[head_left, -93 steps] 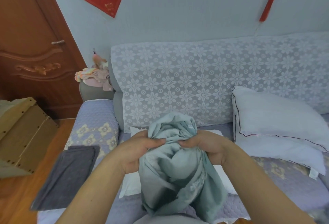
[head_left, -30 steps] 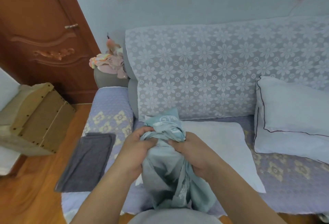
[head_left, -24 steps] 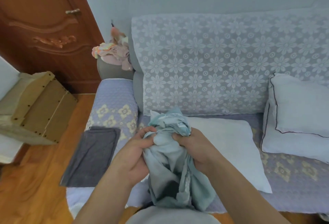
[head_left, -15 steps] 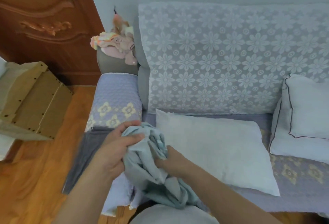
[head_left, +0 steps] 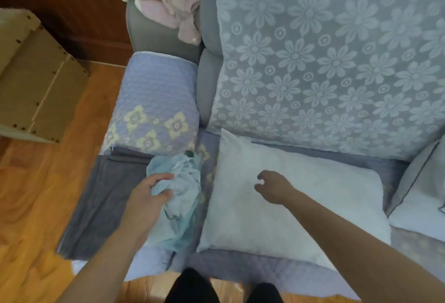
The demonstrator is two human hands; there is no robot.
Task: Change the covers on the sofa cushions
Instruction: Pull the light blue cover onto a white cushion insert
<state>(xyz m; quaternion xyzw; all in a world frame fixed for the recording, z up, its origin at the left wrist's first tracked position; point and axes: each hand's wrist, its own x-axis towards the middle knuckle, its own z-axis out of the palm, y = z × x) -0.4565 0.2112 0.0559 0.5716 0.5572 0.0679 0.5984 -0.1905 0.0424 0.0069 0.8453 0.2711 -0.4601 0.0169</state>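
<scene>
At the left edge a wooden crate (head_left: 36,73) sits on the plank floor. On the sofa's (head_left: 313,276) front left corner, over the quilted armrest, lies a flat, folded grey cover (head_left: 101,201), smooth and dull. The left hand (head_left: 147,196) grips the crumpled pale-blue cover (head_left: 180,196), a thin, limp bundle lying partly on the grey one and just beside the pillow (head_left: 301,201). That bare white pillow, plump and rectangular, lies flat on the seat. The right hand (head_left: 274,186) hovers above it, fingers loosely curled and holding nothing. A second, piped pillow (head_left: 423,187) leans at the right edge.

Judging from here, the blue bundle could slide off the rounded front edge to the floor once let go, or drag the grey cover with it.
</scene>
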